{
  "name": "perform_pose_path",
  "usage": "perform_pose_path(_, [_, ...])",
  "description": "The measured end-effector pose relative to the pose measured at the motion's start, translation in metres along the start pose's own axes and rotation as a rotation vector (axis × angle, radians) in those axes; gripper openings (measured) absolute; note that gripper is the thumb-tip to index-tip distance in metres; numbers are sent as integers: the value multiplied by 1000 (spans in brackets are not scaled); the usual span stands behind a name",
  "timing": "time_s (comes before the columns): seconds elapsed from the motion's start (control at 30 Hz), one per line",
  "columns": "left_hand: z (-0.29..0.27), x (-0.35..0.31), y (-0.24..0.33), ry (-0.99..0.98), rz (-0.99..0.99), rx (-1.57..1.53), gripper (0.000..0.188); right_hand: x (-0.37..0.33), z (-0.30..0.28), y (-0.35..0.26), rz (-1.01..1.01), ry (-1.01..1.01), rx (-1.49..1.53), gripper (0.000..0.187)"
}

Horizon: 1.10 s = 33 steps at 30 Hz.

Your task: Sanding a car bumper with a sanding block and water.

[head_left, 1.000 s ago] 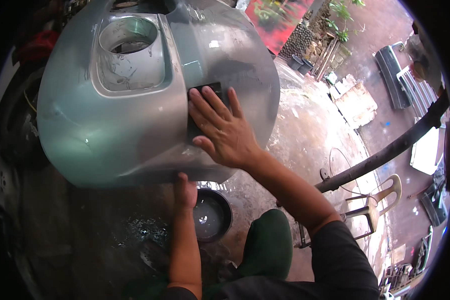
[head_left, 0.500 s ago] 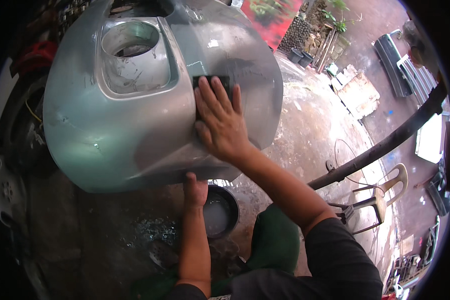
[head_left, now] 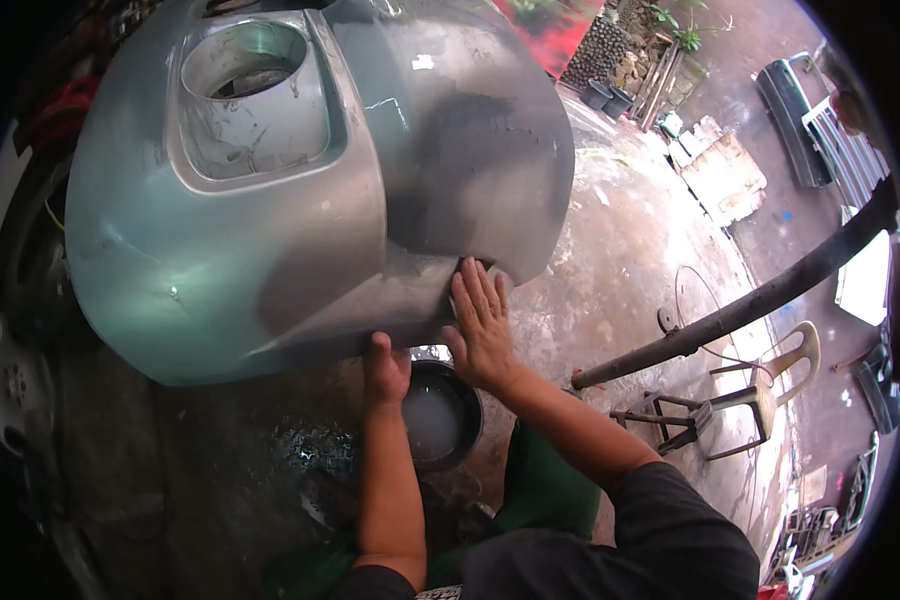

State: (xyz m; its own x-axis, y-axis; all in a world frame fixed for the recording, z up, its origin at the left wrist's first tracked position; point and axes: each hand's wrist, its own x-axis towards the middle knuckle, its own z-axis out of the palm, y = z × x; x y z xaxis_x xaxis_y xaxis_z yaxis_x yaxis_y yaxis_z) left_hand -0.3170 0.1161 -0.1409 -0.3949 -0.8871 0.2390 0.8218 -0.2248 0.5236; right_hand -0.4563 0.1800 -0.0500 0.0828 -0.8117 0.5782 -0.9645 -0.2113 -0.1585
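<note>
A silver-grey car bumper (head_left: 220, 250) fills the upper left, with a round opening in it and darker, dull patches on its right part. My right hand (head_left: 485, 335) lies with its fingers stretched out on the bumper's lower right corner. Beneath those fingers a bit of dark sandpaper (head_left: 484, 265) shows, pressed against the surface; most of it is hidden. At the bumper's near lower edge, my left hand (head_left: 386, 372) grips with the thumb up, its other fingers largely out of sight.
Below the bumper stands a black basin (head_left: 450, 450) of cloudy water on the wet floor. A dark metal pole (head_left: 730, 300) slants across the right side, near a plastic chair (head_left: 770, 390). A wheel (head_left: 15, 375) is at the far left.
My right hand has slid with the sandpaper down and to the right, from the bumper's middle to its lower corner. My left hand stays at the lower edge.
</note>
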Motion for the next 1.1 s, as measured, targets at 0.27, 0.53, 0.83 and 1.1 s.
perform_pose_path(0.27, [13, 0, 8, 13, 59, -11, 86, 9, -11, 9, -114, -22, 83, 67])
perform_pose_path(0.53, [62, 7, 23, -67, 39, -16, 73, 50, -21, -45, -214, 24, 320, 62])
perform_pose_path(0.83, [-9, 0, 9, 159, -139, 264, 95, 83, -61, -85, -67, 373, 1061, 70])
perform_pose_path(1.1, [-12, -7, 5, 368, -189, 165, 96, 148, -51, -87, -194, 390, 932, 67])
